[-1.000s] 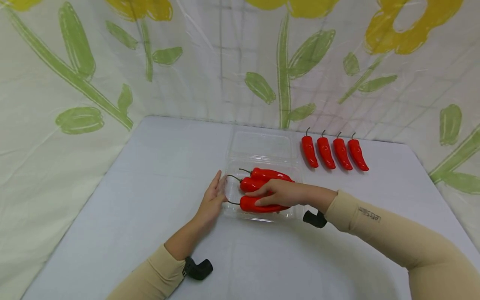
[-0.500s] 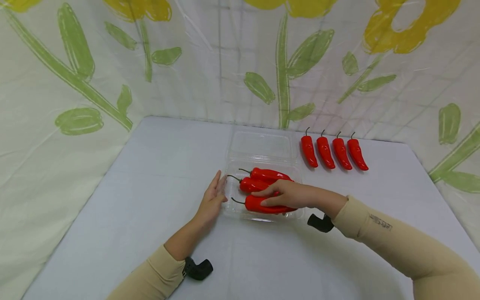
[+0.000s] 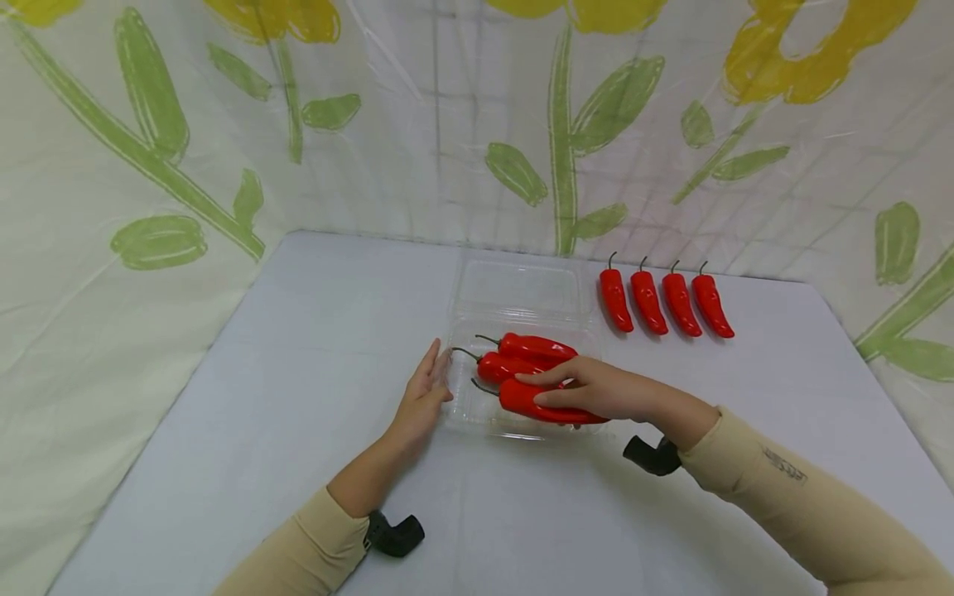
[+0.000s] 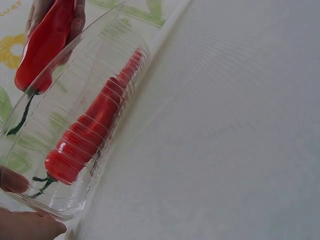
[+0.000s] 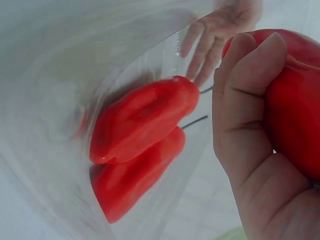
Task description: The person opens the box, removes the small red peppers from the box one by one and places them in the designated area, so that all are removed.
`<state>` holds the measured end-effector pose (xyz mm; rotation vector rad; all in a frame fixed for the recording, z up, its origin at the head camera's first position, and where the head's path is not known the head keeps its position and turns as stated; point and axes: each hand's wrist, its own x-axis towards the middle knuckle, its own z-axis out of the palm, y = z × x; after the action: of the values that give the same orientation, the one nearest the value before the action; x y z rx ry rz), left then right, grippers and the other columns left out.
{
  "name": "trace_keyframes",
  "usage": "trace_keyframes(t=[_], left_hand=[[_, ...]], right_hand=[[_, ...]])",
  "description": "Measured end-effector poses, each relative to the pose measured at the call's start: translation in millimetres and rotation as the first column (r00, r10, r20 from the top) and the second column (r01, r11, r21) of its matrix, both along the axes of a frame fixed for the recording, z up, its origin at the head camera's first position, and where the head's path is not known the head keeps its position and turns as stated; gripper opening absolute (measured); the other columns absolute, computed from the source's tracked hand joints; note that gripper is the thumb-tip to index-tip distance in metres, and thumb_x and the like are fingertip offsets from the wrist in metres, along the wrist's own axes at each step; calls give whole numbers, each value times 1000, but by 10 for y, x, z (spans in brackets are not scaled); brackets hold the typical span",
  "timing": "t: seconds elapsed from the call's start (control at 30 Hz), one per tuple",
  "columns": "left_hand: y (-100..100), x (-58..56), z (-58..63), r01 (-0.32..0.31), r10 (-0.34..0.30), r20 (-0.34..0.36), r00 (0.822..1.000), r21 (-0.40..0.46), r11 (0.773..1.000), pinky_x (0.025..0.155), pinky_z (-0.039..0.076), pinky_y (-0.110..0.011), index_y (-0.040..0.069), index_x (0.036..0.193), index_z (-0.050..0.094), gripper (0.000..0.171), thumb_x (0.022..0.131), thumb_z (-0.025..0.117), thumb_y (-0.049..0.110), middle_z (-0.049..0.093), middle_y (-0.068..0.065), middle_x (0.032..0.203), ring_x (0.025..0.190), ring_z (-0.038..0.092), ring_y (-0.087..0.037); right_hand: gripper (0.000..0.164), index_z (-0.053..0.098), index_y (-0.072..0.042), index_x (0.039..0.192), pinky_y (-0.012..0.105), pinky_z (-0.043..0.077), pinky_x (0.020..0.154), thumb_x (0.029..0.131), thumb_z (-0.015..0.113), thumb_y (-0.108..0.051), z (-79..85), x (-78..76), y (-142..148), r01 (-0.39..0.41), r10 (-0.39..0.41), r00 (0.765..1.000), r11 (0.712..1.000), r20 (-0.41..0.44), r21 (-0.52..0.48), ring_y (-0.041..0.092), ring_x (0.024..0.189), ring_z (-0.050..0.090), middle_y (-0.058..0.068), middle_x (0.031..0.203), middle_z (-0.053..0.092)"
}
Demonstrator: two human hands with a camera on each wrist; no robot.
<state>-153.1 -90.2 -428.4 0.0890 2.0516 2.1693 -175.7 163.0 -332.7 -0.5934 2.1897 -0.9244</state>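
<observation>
My right hand grips a red chili pepper with a dark curved stem, slightly tilted above the clear plastic clamshell box. Seen from the right wrist, the fingers curl round the red pepper's body. Two more red peppers lie side by side in the box: the rear pepper and the middle pepper, both with stems to the left. At the box's left end my left hand rests against the wall, fingers extended and thumb apart. The held pepper's far end is partly hidden by my right hand.
The box's lid lies folded open behind it. A row of several smaller red peppers lies at the back right of the white table. A flower-printed curtain rises behind the table.
My right hand has drawn the held pepper to the right, away from the box's left end, and its stem now tips upward. The left hand has stayed in place.
</observation>
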Motion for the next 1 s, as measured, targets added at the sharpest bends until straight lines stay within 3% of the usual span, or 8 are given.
trace_keyframes(t=[0.33,0.6,0.83,1.0], left_hand=[[0,4,20,1,-1,11,1000,10,1000,116,9,-44,3,149,4,80,75,30,-13,14,-19,155,145,8,-28],[0,-1,-2,2,-2,-1,1000,9,1000,116,10,-46,1,149,5,80,75,30,-13,15,-21,154,144,9,-30],[1,-9,-6,0,0,17,1000,-2,1000,116,10,-44,4,150,5,79,77,30,-12,15,-17,155,145,10,-27],[-1,0,3,2,-1,26,1000,-9,1000,116,11,-44,5,150,5,78,78,30,-12,16,-16,155,145,10,-27]], right_hand=[[49,51,-20,134,31,51,74,88,59,-34,-11,77,169,86,-87,996,994,-3,-72,27,112,44,8,120,57],[50,44,-14,139,30,54,69,92,54,-28,-31,181,321,157,-146,987,966,69,-204,29,82,61,17,108,60],[51,43,-11,139,30,54,69,91,55,-25,-65,277,422,217,-204,976,940,75,-265,28,82,62,21,112,57],[51,41,-8,139,33,54,70,93,53,-24,-92,324,488,268,-257,963,915,76,-302,29,82,62,20,105,60]])
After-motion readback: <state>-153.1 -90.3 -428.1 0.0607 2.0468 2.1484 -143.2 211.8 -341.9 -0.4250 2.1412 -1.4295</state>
